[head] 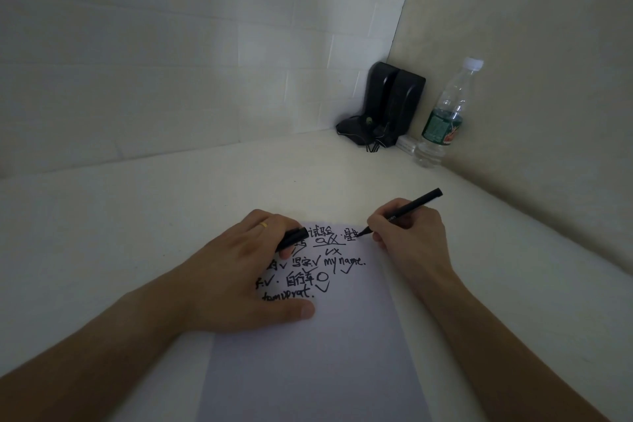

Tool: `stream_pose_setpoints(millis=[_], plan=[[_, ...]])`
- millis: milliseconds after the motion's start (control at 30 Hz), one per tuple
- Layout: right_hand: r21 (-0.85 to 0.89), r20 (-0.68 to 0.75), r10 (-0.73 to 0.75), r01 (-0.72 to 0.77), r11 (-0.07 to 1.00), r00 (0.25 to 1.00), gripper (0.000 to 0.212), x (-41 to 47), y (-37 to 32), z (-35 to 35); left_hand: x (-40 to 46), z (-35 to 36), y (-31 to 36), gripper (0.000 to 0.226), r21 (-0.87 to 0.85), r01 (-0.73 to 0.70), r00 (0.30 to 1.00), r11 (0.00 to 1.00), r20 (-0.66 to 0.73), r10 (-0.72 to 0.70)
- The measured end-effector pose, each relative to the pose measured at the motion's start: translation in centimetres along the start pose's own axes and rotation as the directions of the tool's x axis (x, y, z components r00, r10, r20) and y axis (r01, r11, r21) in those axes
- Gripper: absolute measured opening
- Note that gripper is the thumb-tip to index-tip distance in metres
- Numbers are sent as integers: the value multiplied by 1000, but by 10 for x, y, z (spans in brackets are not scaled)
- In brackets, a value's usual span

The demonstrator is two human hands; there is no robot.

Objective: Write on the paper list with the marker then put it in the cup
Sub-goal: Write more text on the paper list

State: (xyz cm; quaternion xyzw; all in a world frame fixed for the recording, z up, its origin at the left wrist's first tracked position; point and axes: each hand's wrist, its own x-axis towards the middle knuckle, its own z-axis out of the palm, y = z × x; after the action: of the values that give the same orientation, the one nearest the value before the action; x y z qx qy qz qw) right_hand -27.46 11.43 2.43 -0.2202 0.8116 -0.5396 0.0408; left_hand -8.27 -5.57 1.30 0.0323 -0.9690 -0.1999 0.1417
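Observation:
A white paper list [318,353] lies on the table in front of me, its upper half covered with black handwriting and ticks. My right hand [407,233] grips a black marker [404,211], whose tip touches the paper's top right corner. My left hand [246,271] rests flat on the paper's left side, with the black marker cap [293,238] held between its fingers. No cup is in view.
The pale table [137,233] meets two walls in a corner at the back right. Two black speakers [390,103] with tangled cables stand in that corner. A clear plastic water bottle [445,116] with a green label stands beside them by the right wall.

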Motion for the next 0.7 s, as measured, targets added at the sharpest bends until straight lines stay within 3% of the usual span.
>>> stream_pose_setpoints(millis=[700], plan=[[-2,-81,16,-16,1000,997,9,2,3,0,1,0,-2,88,-5,-18,1000,1000,-16,18]])
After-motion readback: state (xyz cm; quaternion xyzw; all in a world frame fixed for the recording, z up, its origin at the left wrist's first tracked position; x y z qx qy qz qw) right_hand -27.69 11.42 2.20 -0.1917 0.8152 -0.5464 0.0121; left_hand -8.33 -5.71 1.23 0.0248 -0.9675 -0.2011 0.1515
